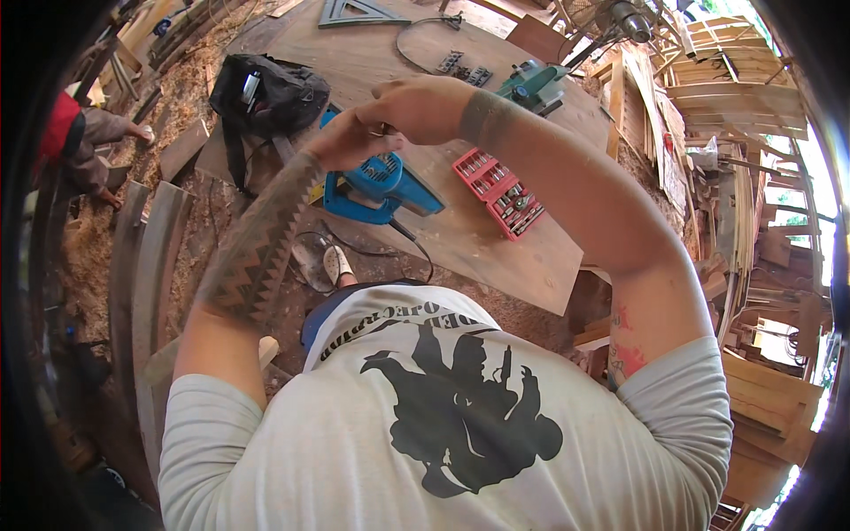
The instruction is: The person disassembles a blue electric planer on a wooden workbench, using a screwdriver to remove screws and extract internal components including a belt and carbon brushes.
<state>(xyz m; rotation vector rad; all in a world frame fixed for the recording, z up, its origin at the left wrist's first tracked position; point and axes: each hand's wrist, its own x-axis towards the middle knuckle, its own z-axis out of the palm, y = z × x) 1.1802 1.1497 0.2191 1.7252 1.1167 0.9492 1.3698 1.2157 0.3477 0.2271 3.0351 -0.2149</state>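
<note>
My left hand (348, 142) and my right hand (414, 108) meet above the workboard (522, 265), fingers closed against each other. Something small and dark may be between the fingertips, but the fingers hide it. Just under them a blue corded power tool (376, 183) rests on the board, partly covered by my left hand. To its right lies an open red case (498, 192) filled with metal sockets and bits. A green power tool (534, 86) sits beyond my right wrist.
A black bag (270, 93) lies at the board's left. Farther back are a grey triangular square (361, 12), small metal parts (465, 69) and a fan (624, 19). A person in red (60, 133) is at the far left. Curved timbers (159, 265) stand left; stacked wood (739, 106) fills the right.
</note>
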